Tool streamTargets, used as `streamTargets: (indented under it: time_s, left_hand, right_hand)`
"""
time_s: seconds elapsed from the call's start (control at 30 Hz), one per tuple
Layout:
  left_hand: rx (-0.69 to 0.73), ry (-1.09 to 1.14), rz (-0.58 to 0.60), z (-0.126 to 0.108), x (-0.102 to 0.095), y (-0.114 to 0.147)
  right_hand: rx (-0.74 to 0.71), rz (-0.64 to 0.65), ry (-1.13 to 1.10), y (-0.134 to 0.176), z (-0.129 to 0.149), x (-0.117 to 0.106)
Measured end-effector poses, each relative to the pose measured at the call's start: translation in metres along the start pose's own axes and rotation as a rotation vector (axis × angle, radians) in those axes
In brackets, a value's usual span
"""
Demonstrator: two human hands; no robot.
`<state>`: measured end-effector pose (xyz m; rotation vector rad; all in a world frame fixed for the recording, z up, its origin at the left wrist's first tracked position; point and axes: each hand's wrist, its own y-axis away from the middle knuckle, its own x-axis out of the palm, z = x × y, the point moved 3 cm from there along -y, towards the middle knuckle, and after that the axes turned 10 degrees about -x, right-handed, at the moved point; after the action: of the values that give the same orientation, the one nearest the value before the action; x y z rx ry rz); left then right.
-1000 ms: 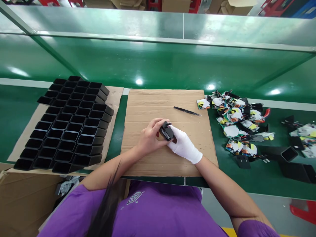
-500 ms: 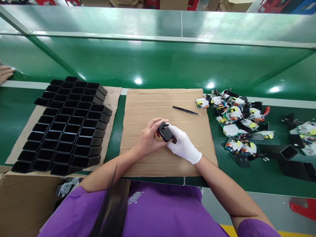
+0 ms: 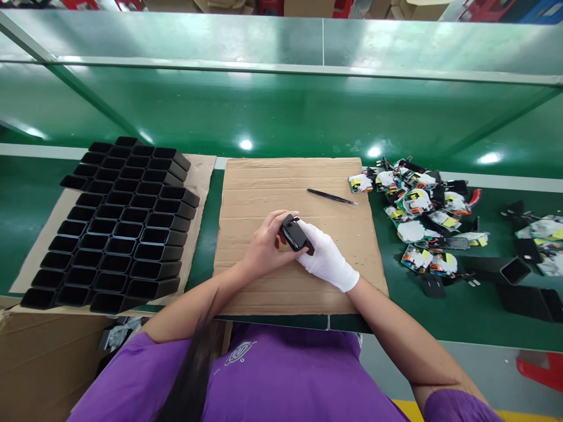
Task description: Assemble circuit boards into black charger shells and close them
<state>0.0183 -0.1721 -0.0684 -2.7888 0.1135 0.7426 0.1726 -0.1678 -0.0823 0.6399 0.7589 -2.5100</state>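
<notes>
Above the cardboard sheet (image 3: 272,187), both hands hold one black plastic adapter case (image 3: 294,233). My left hand (image 3: 269,241) is bare and closed round its left side, with the thumb along the near edge and the fingers over the far edge. My right hand (image 3: 324,258), in a white glove, closes on the right side of the case; most of its fingertips are hidden. A dark end piece shows at the top of the case. Beyond the hands, a pair of black tweezers (image 3: 332,196) lies on the cardboard.
Rows of open black housings (image 3: 118,228) stand at the left on another cardboard piece. A heap of circuit boards (image 3: 416,202) with wires and plugs lies at the right, near loose black housings (image 3: 497,269). A green panel (image 3: 281,111) rises behind the bench.
The case has turned slightly between my hands, which stay in nearly the same place. Another person's hand at the far left edge has gone out of view.
</notes>
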Motion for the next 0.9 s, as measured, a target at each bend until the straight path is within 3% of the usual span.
streamTargets:
  time_s: [0.17, 0.27, 0.43, 0.67, 0.9]
  left_hand:
    - [-0.192, 0.312, 0.24, 0.004, 0.005, 0.001]
    - [-0.333, 0.534, 0.319, 0.008, 0.009, 0.003]
    - [-0.492, 0.875, 0.361, 0.008, 0.015, 0.0]
    - [-0.848, 1.375, 0.458, 0.002, 0.014, -0.005]
    - [-1.044, 1.489, 0.4, 0.007, 0.005, -0.005]
  right_hand:
    - [0.024, -0.083, 0.006, 0.001, -0.007, -0.001]
    - [0.01, -0.102, 0.037, 0.001, -0.008, -0.002]
    - [-0.027, -0.164, 0.142, 0.0, 0.0, -0.01]
    - [-0.135, -0.356, 0.095, 0.006, 0.018, -0.024]
    - [-0.131, -0.359, 0.052, 0.007, 0.015, -0.023]
